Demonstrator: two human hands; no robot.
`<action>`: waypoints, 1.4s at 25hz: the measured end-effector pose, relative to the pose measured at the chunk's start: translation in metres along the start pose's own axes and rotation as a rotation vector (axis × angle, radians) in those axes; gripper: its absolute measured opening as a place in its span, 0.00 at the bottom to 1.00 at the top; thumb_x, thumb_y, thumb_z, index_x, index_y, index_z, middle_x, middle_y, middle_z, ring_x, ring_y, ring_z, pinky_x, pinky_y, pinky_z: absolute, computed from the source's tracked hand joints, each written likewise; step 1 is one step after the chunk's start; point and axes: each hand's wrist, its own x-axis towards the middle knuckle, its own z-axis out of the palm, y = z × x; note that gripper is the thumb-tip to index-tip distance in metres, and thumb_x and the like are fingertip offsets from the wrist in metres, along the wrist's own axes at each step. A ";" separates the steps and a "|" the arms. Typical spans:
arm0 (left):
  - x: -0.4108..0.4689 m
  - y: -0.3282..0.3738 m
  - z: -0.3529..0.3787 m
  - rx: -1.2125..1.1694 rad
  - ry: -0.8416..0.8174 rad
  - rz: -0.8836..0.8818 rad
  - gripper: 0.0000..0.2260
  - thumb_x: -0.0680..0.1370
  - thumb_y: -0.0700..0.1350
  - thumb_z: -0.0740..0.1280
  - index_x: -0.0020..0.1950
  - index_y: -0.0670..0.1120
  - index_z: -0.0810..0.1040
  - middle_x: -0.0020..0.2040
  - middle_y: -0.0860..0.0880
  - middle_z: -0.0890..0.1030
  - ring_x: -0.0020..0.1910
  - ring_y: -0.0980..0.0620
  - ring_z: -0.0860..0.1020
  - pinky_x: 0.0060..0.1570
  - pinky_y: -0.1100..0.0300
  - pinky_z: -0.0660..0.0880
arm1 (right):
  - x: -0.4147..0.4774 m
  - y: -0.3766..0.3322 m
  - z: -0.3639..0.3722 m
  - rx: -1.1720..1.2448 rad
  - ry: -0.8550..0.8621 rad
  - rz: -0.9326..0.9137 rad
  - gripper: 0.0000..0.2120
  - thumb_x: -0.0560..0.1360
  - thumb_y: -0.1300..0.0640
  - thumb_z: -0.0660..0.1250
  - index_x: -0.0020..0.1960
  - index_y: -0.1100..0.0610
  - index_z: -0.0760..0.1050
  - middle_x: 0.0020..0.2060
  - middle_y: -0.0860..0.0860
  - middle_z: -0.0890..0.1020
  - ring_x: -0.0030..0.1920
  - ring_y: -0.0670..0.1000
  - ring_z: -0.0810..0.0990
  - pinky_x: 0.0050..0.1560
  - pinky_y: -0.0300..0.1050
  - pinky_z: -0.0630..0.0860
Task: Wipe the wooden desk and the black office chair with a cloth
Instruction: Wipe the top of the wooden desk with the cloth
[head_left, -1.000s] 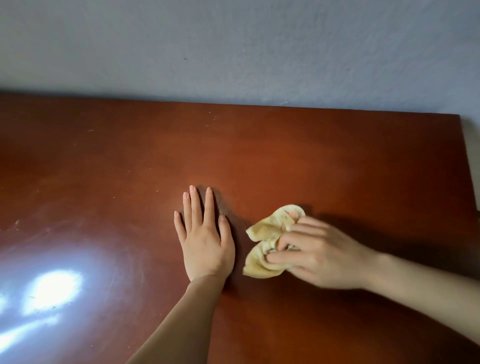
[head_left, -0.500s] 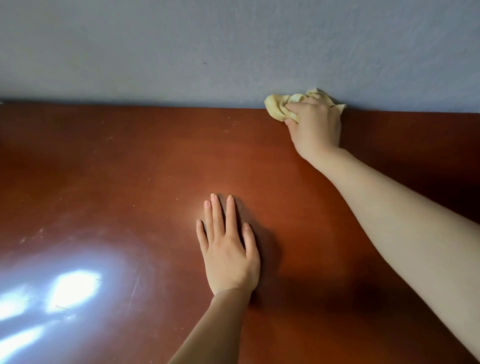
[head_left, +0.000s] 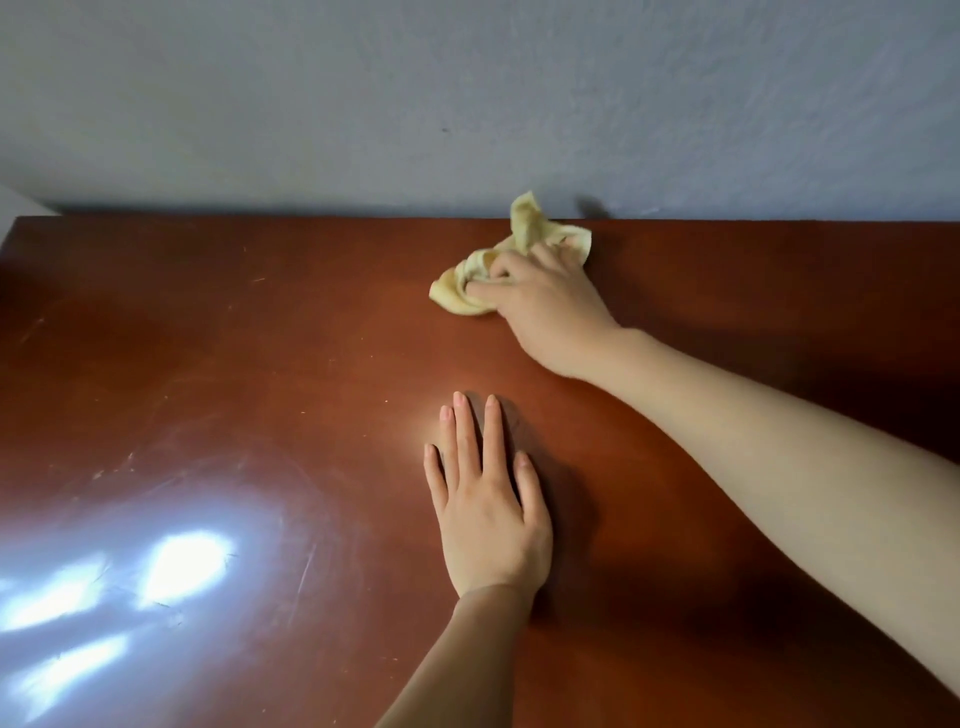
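Observation:
A reddish-brown wooden desk (head_left: 234, 364) fills most of the view. My right hand (head_left: 545, 306) presses a crumpled yellow cloth (head_left: 467, 283) onto the desktop near the far edge, fingers curled into the cloth. One corner of the cloth sticks up against the wall. My left hand (head_left: 488, 509) lies flat on the desk nearer to me, palm down, fingers spread and holding nothing. The black office chair is out of view.
A grey-blue wall (head_left: 467, 93) runs directly behind the desk's far edge. The desk's left edge shows at the upper left. Bright window glare (head_left: 176, 566) reflects off the desktop at the lower left, where fine scratches and dust specks show.
My right hand swept the cloth from beside my left hand up to the far edge at the wall, then drew it slightly back toward me. My left hand stayed flat.

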 end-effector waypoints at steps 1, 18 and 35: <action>0.000 0.000 0.000 -0.003 -0.001 -0.003 0.25 0.79 0.52 0.45 0.77 0.52 0.55 0.77 0.54 0.49 0.76 0.59 0.41 0.73 0.60 0.35 | -0.014 -0.002 -0.001 0.019 -0.003 -0.029 0.19 0.79 0.64 0.57 0.64 0.46 0.72 0.56 0.49 0.73 0.55 0.56 0.66 0.56 0.51 0.61; 0.000 0.000 0.001 -0.010 -0.010 -0.012 0.26 0.78 0.53 0.43 0.77 0.52 0.56 0.76 0.55 0.48 0.75 0.60 0.41 0.73 0.61 0.35 | -0.135 0.082 -0.071 -0.048 -0.078 0.060 0.17 0.71 0.59 0.71 0.59 0.48 0.79 0.50 0.52 0.79 0.54 0.58 0.76 0.49 0.53 0.65; 0.001 0.000 0.002 0.008 -0.013 -0.015 0.27 0.77 0.53 0.44 0.77 0.51 0.57 0.78 0.52 0.51 0.75 0.60 0.42 0.73 0.59 0.37 | -0.166 -0.010 -0.032 0.012 0.090 0.150 0.13 0.71 0.64 0.67 0.52 0.50 0.81 0.45 0.51 0.78 0.42 0.57 0.77 0.47 0.50 0.68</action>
